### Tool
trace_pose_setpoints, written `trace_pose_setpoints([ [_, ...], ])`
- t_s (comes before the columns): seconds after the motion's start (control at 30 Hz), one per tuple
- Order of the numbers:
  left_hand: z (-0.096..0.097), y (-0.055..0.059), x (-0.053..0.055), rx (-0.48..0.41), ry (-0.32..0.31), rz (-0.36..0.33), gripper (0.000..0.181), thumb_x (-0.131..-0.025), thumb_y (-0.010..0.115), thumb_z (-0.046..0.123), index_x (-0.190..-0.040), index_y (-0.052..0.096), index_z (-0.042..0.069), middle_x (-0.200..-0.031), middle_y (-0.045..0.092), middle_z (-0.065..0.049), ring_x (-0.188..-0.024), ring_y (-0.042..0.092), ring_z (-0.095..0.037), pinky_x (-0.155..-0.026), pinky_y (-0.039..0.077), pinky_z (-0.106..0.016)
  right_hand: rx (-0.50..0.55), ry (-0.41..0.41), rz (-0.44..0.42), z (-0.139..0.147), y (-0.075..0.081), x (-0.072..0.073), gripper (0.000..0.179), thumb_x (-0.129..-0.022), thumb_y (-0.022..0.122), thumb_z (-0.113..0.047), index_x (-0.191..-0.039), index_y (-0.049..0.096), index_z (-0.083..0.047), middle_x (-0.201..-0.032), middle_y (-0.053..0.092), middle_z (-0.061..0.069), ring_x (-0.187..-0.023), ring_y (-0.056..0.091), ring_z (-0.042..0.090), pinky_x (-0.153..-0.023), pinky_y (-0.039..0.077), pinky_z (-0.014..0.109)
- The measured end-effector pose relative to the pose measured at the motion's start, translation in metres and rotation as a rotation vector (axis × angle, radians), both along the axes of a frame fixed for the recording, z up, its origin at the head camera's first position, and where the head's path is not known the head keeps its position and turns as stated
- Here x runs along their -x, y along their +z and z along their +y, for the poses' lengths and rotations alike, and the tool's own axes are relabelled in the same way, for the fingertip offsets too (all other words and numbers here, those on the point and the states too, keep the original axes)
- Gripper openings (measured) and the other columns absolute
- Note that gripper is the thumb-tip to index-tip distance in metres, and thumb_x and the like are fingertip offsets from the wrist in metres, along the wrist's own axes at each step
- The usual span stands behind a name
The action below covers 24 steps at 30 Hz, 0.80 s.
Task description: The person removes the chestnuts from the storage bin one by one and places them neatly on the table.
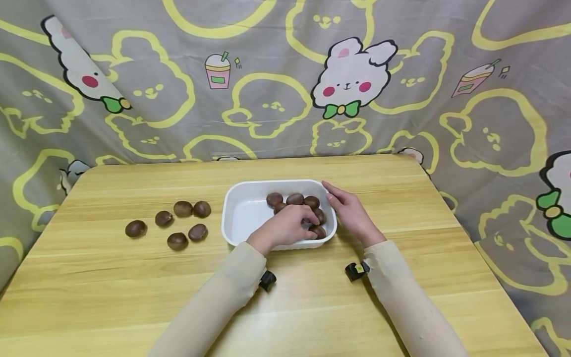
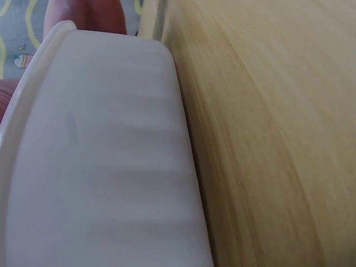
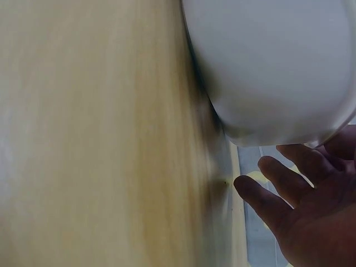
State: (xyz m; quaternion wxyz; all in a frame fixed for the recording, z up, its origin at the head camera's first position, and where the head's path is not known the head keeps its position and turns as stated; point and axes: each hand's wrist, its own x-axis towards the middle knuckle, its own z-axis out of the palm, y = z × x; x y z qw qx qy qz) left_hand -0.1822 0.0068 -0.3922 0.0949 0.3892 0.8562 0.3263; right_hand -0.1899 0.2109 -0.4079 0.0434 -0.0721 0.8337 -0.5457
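Note:
A white rectangular tray (image 1: 247, 218) sits on the table with several brown chestnuts (image 1: 295, 199) gathered in its right half. My left hand (image 1: 285, 228) reaches over the near rim, its thumb and fingers curved round a chestnut among the others; the palm hides part of the pile. At the tray's right end my right hand (image 1: 354, 215) touches the rim, and the right wrist view shows its fingers (image 3: 286, 186) extended beside the outer wall. The left wrist view is mostly filled by the tray's outer side (image 2: 111, 144).
Several loose chestnuts (image 1: 183, 209) lie on the wooden table (image 1: 89, 277) to the left of the tray. Behind the table hangs a grey patterned curtain (image 1: 267, 59). Small black devices (image 1: 357, 270) are worn at both wrists.

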Motion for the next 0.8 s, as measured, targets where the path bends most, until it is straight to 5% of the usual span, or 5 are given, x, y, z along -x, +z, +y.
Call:
trace_pose_setpoints([
  [0.8,0.0038,-0.0012,0.0017,0.095,0.001,-0.077,0.020,-0.084,0.079,0.012,-0.102,0.075,0.006,-0.095,0.064,-0.004,-0.089,0.059,-0.017,-0.078,0.047,-0.022,0.004,0.006,0.011,-0.0001,0.0005,0.0004,0.042,-0.106,0.045,-0.019,-0.147,0.046,-0.011,-0.148,0.043,0.008,-0.137,0.036,0.022,-0.112,0.029,0.038],
])
